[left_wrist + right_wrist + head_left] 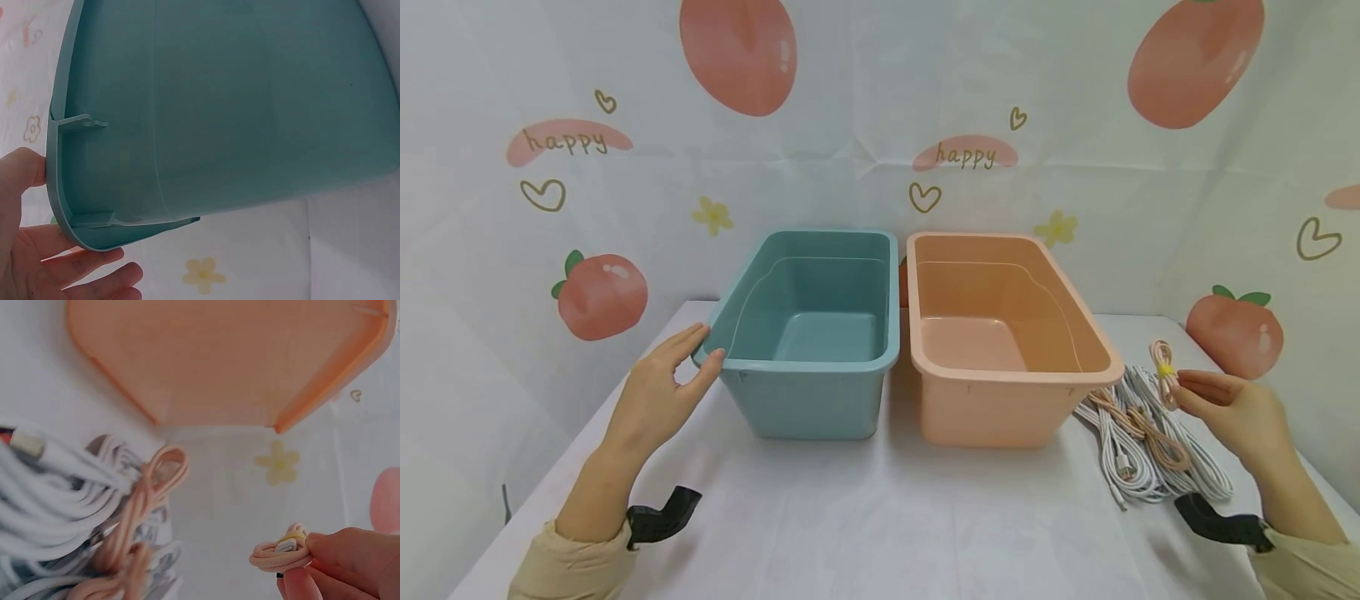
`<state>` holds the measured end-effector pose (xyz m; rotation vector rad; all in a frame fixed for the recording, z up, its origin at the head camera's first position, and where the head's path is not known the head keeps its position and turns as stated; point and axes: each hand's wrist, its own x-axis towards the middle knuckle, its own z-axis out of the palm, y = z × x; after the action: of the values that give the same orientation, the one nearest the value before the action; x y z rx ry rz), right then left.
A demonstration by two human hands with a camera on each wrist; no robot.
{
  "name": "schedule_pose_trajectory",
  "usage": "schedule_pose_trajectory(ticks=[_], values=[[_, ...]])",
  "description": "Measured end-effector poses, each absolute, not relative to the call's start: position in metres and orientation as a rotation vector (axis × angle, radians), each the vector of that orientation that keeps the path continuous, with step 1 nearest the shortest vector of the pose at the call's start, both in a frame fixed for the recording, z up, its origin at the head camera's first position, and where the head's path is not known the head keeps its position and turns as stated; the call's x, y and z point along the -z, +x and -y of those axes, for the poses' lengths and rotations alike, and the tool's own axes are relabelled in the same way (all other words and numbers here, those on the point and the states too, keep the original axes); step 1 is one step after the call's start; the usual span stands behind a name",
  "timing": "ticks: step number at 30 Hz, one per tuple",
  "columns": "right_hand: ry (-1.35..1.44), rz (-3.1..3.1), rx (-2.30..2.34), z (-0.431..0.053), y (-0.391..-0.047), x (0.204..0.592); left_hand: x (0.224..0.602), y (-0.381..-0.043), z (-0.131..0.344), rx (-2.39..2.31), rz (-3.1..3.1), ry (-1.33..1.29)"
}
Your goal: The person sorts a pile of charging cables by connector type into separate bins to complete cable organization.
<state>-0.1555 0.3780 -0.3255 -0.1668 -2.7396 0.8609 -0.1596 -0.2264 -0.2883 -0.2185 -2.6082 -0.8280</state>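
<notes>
My left hand (658,392) holds the front left corner of a teal plastic bin (811,402), the thumb on the rim and the fingers along the outer left side. In the left wrist view the bin's underside of the rim (55,169) shows between thumb and fingers. My right hand (1243,417) pinches a small coiled beige cable (1163,367) bound with a yellow tie. It hangs just above a pile of white cables (1206,467) and beige cables (1167,450). In the right wrist view a white end shows within the pinched coil (281,556).
Right of the teal bin stands an orange plastic bin (992,414), its right wall beside the cable pile. Nothing shows inside either bin. Both stand on a white-covered table (880,533) before a fruit-printed cloth (850,125).
</notes>
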Motion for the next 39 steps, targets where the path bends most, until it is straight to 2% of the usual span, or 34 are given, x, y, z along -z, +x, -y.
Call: schedule_pose_trajectory(ticks=[19,24,31,39], values=[[0.013,2.474,-1.017,-0.347,-0.167,0.272,0.288,-0.159,0.225,0.82,2.612,-0.212],[0.084,2.397,-1.092,-0.333,-0.168,0.255,0.288,-0.159,0.225,0.815,2.617,-0.209],[-0.034,2.524,-0.968,-0.312,-0.17,0.233,0.288,-0.159,0.225,0.819,2.611,-0.214],[0.101,2.503,-1.084,-0.281,-0.177,0.212,0.288,-0.159,0.225,0.818,2.615,-0.207]])
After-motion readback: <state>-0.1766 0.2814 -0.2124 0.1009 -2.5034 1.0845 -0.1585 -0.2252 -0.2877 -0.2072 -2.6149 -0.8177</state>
